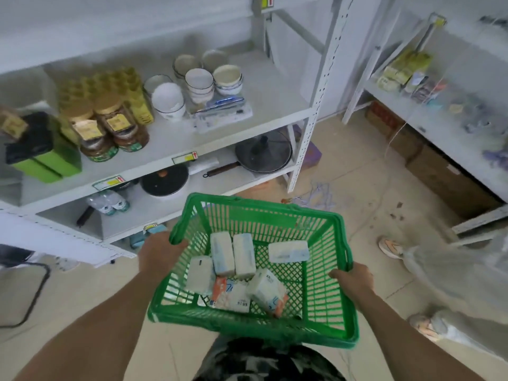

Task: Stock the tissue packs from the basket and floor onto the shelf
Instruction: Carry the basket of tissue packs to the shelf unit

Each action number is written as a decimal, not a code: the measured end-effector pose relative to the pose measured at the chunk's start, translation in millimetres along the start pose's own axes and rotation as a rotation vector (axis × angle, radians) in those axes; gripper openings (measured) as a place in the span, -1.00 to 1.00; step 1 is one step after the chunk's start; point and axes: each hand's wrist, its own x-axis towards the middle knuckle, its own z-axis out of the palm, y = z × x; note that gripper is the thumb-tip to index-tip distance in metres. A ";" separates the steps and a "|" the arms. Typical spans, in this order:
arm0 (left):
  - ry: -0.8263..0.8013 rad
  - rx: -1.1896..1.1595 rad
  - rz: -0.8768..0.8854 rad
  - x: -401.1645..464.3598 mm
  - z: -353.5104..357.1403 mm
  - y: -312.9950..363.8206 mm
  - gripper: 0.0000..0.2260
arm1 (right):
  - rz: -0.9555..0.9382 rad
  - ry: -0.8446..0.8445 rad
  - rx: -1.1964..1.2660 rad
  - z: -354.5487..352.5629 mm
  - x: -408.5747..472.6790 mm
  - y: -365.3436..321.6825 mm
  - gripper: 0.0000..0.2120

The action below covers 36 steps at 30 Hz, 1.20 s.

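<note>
Both forearms reach down to a green basket [324, 287], held level over the floor: the left hand [159, 253] has its fingers curled around the far-left rim, and the right hand [354, 279] has its fingers wrapped over the right rim. Six tissue packs [243, 258] lie on the basket floor between the two hands, below the fingers; three stand with their long axes pointing away from the person, one lies crosswise toward the right, and two printed ones slump nearest the body. Neither hand is free, so I judge one must let go first; the left looks slightly nearer the packs. Beyond the left fingers stands the white shelf [170, 138], carrying bowls [199, 83] and jars [115, 125].
</note>
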 end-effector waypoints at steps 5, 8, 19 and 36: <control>0.053 -0.061 -0.196 -5.1 7.9 15.7 -0.61 | -0.112 -0.022 -0.094 -19.1 58.3 -52.9 -0.79; 0.056 -0.087 -0.271 0.2 18.2 21.3 -0.62 | -0.161 -0.055 -0.165 -21.8 89.8 -81.7 -0.77; 0.020 -0.143 -0.459 56.0 61.9 35.1 -0.66 | -0.200 -0.089 -0.276 -0.3 181.4 -168.0 -0.79; 0.042 -0.118 -0.649 151.3 231.3 21.7 -0.60 | -0.251 -0.171 -0.384 134.8 365.0 -185.5 -0.73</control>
